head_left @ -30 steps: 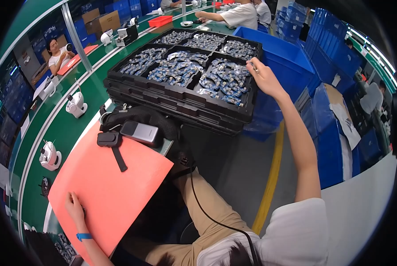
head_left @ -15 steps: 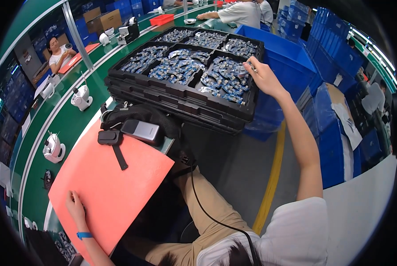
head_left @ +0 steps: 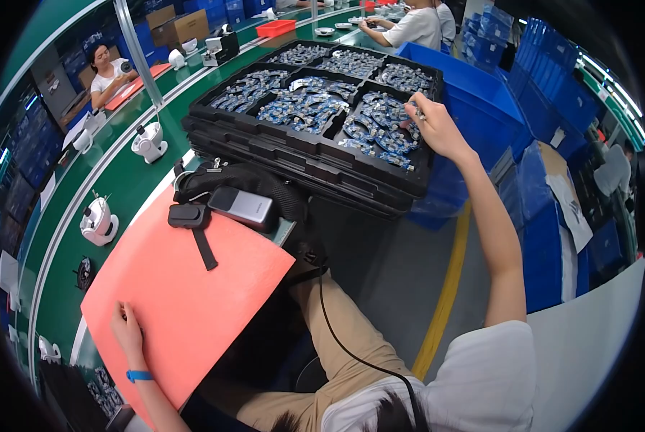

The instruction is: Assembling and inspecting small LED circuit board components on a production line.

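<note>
My right hand [head_left: 440, 128] is over the near right compartment of a black divided tray [head_left: 294, 149], its fingers pinched on a small circuit board that they mostly cover. Curved blue circuit boards [head_left: 374, 124] fill that compartment, and more boards lie in the other compartments. Farther left, my left hand [head_left: 127, 333] rests low over an orange-pink mat [head_left: 186, 302]. Its fingers are curled inward, with something small and dark showing between them that I cannot make out. A blue band [head_left: 140, 376] circles the left wrist.
A grey power bank [head_left: 242, 207], a small black device [head_left: 188, 215] with a strap and a black mesh bag [head_left: 265, 189] lie between mat and tray. White camera-like units [head_left: 99, 222] stand on the green conveyor [head_left: 132, 194]. A blue bin [head_left: 481, 108] is right of the tray. Co-workers sit beyond.
The view has shifted slightly, so most things appear farther right. My right hand stays at the same compartment, its fingers slightly re-bent. The left hand remains curled over the mat.
</note>
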`<control>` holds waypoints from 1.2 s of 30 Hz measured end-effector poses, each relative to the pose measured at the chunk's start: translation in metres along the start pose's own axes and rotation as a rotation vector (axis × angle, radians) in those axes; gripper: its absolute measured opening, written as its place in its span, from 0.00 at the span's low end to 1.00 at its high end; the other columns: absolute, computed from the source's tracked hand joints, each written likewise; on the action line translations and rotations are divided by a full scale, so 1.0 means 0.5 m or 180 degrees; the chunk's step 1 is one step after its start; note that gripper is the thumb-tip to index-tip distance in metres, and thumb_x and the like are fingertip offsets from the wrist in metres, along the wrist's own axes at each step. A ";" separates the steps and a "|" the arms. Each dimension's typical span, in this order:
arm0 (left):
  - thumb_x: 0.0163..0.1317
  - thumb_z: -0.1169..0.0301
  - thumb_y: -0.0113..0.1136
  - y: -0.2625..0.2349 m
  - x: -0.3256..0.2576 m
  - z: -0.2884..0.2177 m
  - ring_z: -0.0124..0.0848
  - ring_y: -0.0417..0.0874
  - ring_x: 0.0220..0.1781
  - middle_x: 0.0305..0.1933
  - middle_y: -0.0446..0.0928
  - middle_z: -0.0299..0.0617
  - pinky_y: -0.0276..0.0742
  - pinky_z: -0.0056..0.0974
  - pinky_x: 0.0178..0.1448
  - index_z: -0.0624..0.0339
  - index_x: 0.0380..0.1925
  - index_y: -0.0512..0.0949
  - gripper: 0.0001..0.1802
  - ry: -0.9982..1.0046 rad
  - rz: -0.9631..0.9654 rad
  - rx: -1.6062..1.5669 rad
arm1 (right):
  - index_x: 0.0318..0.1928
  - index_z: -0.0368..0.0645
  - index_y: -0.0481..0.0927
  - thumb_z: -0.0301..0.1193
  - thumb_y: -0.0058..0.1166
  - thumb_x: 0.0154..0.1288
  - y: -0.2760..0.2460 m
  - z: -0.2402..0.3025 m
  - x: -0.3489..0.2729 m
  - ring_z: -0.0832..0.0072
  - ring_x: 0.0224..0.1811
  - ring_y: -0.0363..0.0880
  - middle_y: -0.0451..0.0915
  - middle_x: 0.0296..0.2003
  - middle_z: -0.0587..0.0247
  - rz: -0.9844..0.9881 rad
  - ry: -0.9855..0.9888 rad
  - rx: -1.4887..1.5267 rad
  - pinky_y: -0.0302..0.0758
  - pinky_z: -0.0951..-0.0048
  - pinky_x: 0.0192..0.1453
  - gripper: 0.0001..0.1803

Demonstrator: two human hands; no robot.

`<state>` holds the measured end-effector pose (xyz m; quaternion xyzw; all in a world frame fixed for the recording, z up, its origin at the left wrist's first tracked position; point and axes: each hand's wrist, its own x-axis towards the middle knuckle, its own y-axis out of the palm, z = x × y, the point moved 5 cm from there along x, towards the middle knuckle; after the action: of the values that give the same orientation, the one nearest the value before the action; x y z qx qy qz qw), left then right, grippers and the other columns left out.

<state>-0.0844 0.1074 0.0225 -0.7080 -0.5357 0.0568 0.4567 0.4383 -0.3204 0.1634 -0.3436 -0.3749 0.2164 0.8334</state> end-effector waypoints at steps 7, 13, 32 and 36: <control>0.66 0.68 0.46 0.000 0.001 0.014 0.24 0.63 0.13 0.13 0.63 0.39 0.55 0.35 0.19 0.63 0.22 0.65 0.14 -0.0040 0.0026 -0.0051 | 0.39 0.35 0.66 0.41 0.40 0.71 0.031 0.016 0.034 0.58 0.42 0.78 0.77 0.35 0.47 0.0150 -0.0093 -0.0146 0.70 0.67 0.42 0.18; 0.65 0.68 0.47 0.007 0.002 0.014 0.26 0.64 0.15 0.13 0.63 0.41 0.58 0.36 0.21 0.64 0.23 0.65 0.14 -0.0174 0.0076 -0.0014 | 0.39 0.36 0.67 0.40 0.40 0.71 0.033 0.009 0.038 0.57 0.35 0.75 0.76 0.33 0.47 0.0060 -0.0251 -0.0403 0.69 0.64 0.42 0.17; 0.65 0.67 0.47 0.009 0.005 0.019 0.25 0.63 0.14 0.12 0.61 0.40 0.55 0.36 0.20 0.64 0.22 0.64 0.14 -0.0215 0.0169 -0.0104 | 0.45 0.38 0.68 0.43 0.38 0.71 0.053 -0.018 0.077 0.57 0.38 0.77 0.78 0.37 0.46 0.0224 -0.0013 -0.0409 0.69 0.65 0.44 0.19; 0.65 0.67 0.47 0.007 0.006 0.019 0.24 0.62 0.14 0.12 0.61 0.39 0.54 0.35 0.20 0.64 0.22 0.64 0.14 -0.0015 0.0112 -0.0031 | 0.45 0.38 0.68 0.42 0.38 0.72 0.054 0.004 0.069 0.60 0.39 0.77 0.77 0.40 0.47 0.0247 -0.0185 -0.0221 0.69 0.65 0.45 0.18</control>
<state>-0.0861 0.1153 0.0159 -0.7193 -0.5245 0.0639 0.4509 0.4552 -0.2802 0.1610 -0.3802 -0.3926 0.2454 0.8007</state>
